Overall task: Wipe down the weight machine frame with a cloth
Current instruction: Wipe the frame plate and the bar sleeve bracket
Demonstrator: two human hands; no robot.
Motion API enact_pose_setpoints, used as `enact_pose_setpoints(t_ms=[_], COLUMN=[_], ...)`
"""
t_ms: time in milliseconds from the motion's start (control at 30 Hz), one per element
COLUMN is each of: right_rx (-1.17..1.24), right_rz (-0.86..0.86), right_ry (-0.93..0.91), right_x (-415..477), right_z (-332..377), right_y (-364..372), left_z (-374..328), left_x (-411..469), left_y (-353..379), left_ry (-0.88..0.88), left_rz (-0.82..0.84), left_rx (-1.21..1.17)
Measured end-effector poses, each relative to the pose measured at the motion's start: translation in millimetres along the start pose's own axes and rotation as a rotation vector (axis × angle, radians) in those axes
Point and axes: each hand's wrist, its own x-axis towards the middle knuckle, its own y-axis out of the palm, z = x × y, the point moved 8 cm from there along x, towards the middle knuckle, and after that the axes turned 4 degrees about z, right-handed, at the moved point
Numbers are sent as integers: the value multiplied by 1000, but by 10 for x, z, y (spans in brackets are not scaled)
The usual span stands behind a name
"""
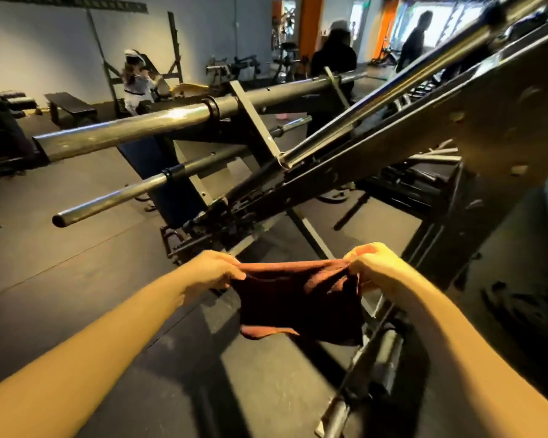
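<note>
A dark red cloth hangs stretched between my two hands in the lower middle of the head view. My left hand pinches its left top corner and my right hand grips its right top corner. Behind and above the cloth stands the weight machine frame, a dark slanted steel beam with a shiny guide rail. Two steel weight pegs stick out to the left. The cloth is held in the air, apart from the frame.
Black rubber floor lies to the left. A lower frame bar with a roller runs under my right arm. Benches and racks stand at the back left. Three people are in the background near orange pillars.
</note>
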Motion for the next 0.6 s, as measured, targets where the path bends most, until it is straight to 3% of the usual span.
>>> enact_pose_setpoints(t_ms=[100,167,267,400,467,600], right_rx=[121,221,315,483,522,536], right_rz=[-164,-208,-180,-65,-53,-203], right_ry=[49,20,-81,-167,-181,-147], right_x=[-144,-275,-436,-541,-558,-536], right_z=[-285,-380,-379,-303,-294,-447], right_y=[-31,2,121,231,189,-93], left_z=[57,-105,-481,-753,-834,-875], left_x=[122,69,-136,-259,-273,-252], left_y=[382,663,1087,1489,1604,1766], left_ry=[45,175,387,511,539,514], left_rz=[-96,-124,-147,-147,-97,149], left_rx=[-69,-119,-113,-81,-51,42])
